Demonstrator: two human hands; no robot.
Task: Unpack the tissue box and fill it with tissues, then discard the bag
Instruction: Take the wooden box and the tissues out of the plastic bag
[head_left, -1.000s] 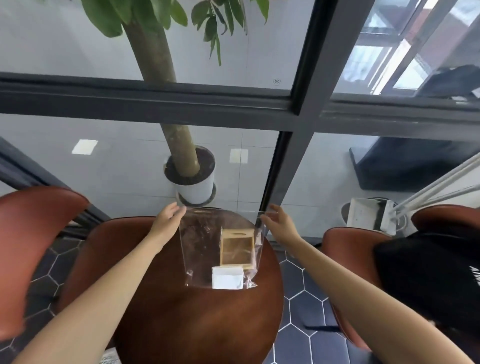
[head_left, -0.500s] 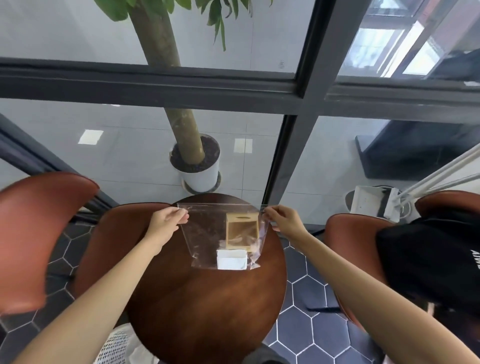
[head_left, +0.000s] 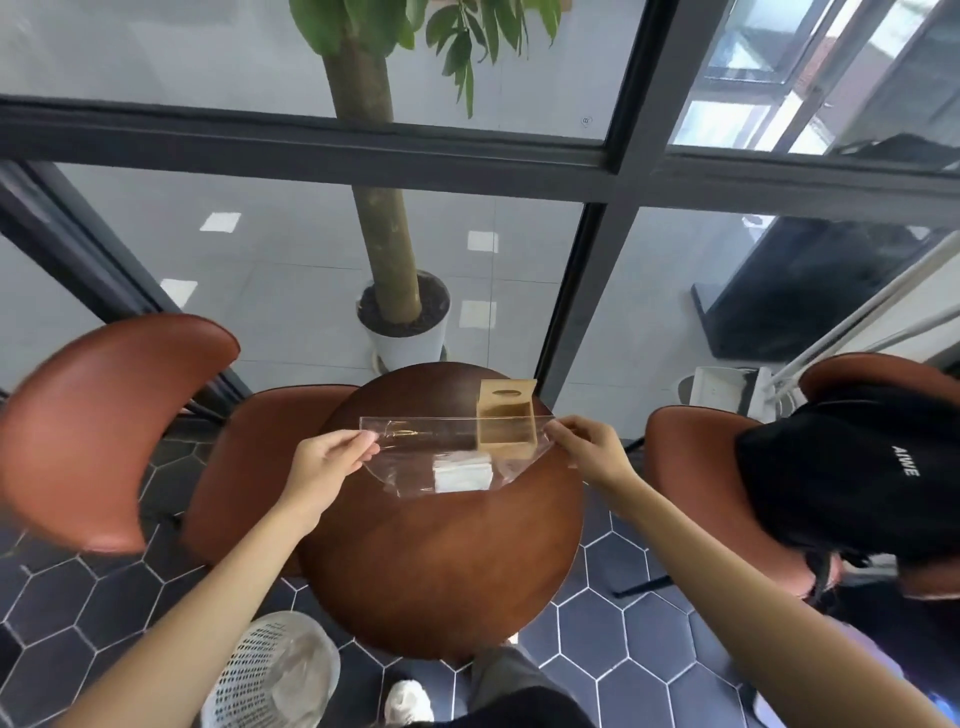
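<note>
A clear plastic bag (head_left: 415, 457) is held up over the far part of the round brown table (head_left: 441, 561). My left hand (head_left: 327, 462) pinches its top left corner and my right hand (head_left: 587, 449) pinches its top right corner. Inside the bag a small wooden tissue box (head_left: 506, 415) with a slot on top stands at the right, its upper part sticking out past the bag's top edge. A white pack of tissues (head_left: 462, 472) lies at the bag's bottom.
A white perforated waste basket (head_left: 270, 675) stands on the floor at the lower left. Brown chairs (head_left: 104, 426) flank the table; the right one holds a black backpack (head_left: 852, 467). A potted tree (head_left: 402, 317) stands behind the glass wall.
Both hands took hold of the bag's top corners and lifted it, pulling it nearer. The bag's top edge is now stretched taut and the wooden box stands higher in it.
</note>
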